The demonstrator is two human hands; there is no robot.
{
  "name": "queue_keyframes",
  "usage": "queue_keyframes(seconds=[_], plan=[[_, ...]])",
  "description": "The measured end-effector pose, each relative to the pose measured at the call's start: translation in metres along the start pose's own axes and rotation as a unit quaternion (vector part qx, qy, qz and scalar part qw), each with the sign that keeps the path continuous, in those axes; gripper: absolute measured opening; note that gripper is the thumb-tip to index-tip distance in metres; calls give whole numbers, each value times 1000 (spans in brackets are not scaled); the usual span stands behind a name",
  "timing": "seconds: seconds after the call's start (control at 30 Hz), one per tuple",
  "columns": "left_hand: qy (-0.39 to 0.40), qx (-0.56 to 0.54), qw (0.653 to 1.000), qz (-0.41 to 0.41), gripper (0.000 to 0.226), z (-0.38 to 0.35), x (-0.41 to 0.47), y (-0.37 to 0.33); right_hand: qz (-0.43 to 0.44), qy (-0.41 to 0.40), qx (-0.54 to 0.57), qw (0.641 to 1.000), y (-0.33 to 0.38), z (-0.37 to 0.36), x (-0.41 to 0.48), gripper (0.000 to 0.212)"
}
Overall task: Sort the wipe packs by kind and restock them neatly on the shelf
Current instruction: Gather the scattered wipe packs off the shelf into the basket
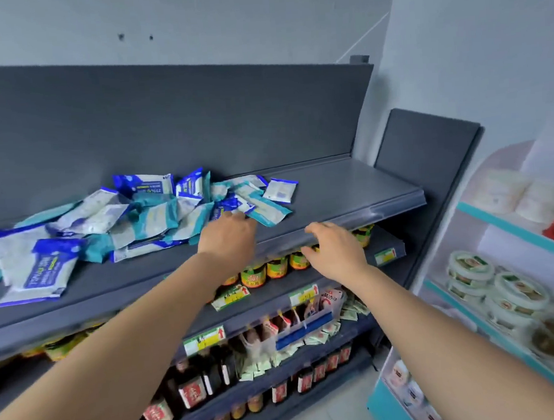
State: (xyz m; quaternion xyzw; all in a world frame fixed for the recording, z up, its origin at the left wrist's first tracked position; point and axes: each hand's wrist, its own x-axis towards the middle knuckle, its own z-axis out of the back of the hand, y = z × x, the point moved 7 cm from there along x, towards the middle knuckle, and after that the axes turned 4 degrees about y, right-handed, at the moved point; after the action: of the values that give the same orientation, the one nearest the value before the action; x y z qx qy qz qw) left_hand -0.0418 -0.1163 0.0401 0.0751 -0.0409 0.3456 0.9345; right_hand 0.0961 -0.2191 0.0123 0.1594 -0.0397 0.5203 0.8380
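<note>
A jumbled heap of wipe packs (133, 215) lies on the dark grey top shelf (349, 186), mixing blue-and-white packs with teal-and-white ones. One small white pack (281, 190) sits at the heap's right edge. My left hand (228, 238) reaches over the shelf, its fingers touching a teal pack (266, 212) at the heap's right end; whether it grips the pack is unclear. My right hand (333, 248) hovers at the shelf's front edge, fingers spread, holding nothing.
The right half of the top shelf is bare. Below are shelves of sauce jars (266, 269), dark bottles (198, 380) and sachets (308, 324) with price tags. A white-and-teal rack (497, 228) with round tubs stands to the right.
</note>
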Motion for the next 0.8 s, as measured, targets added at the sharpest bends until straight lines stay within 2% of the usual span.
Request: queue_keyframes(seconds=[0.2,0.37,0.5,0.67,0.73,0.8], plan=[[17,12,998,63,33,-21,61,51,30,32,-13,999,13,-22,84,45],[22,-8,989,146,39,-45,121,97,50,95,-31,994,11,-53,158,54],[45,-10,974,220,47,-62,155,127,42,167,-44,984,3,-83,204,76],[73,-45,946,314,63,-82,177,157,32,260,-30,965,-10,-108,236,116],[81,-57,938,332,61,-86,186,164,35,275,-12,961,-13,-110,249,111],[76,-40,941,328,51,-86,195,168,40,244,14,969,-19,-107,265,84]])
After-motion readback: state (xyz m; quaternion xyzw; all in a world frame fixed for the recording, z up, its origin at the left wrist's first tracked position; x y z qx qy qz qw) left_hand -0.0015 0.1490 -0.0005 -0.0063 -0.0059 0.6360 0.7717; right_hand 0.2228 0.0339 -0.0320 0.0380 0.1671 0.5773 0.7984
